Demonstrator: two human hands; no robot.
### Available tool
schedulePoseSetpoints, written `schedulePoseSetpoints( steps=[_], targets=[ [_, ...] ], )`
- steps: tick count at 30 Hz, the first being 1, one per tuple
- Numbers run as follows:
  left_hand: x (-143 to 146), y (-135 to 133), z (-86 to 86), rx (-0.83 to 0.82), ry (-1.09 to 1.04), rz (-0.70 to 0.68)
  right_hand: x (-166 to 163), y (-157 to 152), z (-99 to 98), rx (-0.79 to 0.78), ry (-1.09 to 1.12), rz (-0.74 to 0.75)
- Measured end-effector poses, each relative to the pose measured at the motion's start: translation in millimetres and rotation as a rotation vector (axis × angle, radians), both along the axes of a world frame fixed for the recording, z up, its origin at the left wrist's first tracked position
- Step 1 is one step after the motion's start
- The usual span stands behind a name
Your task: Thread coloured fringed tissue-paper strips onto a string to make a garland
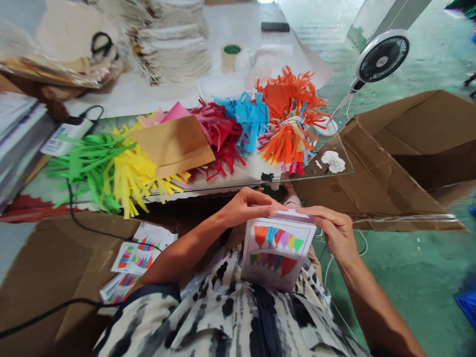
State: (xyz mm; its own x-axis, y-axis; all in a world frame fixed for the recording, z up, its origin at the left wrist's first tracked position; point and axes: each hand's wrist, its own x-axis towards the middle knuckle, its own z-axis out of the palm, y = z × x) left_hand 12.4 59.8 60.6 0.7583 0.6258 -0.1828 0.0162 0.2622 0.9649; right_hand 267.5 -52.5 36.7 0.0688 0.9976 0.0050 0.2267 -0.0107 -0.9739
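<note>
A printed card (278,250) with pictures of coloured tassel garlands is held up close to my shirt. Along its upper left edge my left hand (250,207) pinches it, thumb in front. My right hand (336,228) grips the upper right corner, fingers closed on the edge. Just beyond the hands, on the glass-topped table, lie paper tassels: green (91,158), yellow (132,173), crimson (219,134), blue (247,116) and orange (288,91). A mixed-colour bundle tied with string (290,134) sits in front of the orange ones. A brown paper envelope (174,144) rests over the yellow tassels.
More printed cards (137,255) lie on a cardboard box (80,248) at my left. An open carton (416,148) stands right of the table, near a small white fan (384,57). Tape (230,57), stacked white bundles (173,47) and black scissors (102,44) are further back.
</note>
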Motion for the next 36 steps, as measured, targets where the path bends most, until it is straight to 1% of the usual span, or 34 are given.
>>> schedulePoseSetpoints(
  steps=[2,4,6,10,12,17,20,25,28,30,33,36],
  targets=[
    [4.0,-5.9,5.8,0.001,0.033,0.053,-5.8,-2.5,11.4,-0.011,-0.027,-0.027],
    [8.0,-11.4,11.7,0.001,0.046,0.095,-12.8,-2.9,22.8,-0.042,-0.057,-0.088],
    [10.9,-15.4,17.1,-0.029,0.045,0.101,-18.6,-2.5,32.6,-0.072,-0.069,-0.129],
    [12.2,-19.8,23.1,-0.154,0.051,0.129,-21.9,-4.8,45.2,-0.136,-0.1,-0.099],
    [11.1,-21.5,23.9,-0.185,0.059,0.128,-20.0,-8.0,48.4,-0.176,-0.137,-0.063],
    [3.5,-22.9,26.6,-0.207,0.072,0.05,-14.2,-16.9,52.9,-0.259,-0.079,-0.051],
    [-5.0,-18.3,31.4,-0.193,0.068,-0.052,-12.6,-21.2,55.0,-0.304,-0.038,-0.036],
    [-16.2,-6.4,36.2,-0.187,0.032,-0.186,-11.6,-22.6,57.9,-0.319,-0.009,-0.012],
    [-15.1,-3.3,33.7,-0.202,-0.003,-0.222,-12.7,-17.6,59.5,-0.302,-0.033,-0.033],
    [-11.7,-2.9,32.2,-0.17,-0.019,-0.234,-15.4,-12.6,60.6,-0.286,-0.06,-0.038],
    [-8.1,-0.7,32.8,-0.13,-0.023,-0.267,-20.2,-6.7,61.3,-0.283,-0.088,0.002],
    [-10.3,5.7,33.9,-0.098,-0.013,-0.28,-20.1,-5.1,59.5,-0.288,-0.098,0.041]
  ],
)
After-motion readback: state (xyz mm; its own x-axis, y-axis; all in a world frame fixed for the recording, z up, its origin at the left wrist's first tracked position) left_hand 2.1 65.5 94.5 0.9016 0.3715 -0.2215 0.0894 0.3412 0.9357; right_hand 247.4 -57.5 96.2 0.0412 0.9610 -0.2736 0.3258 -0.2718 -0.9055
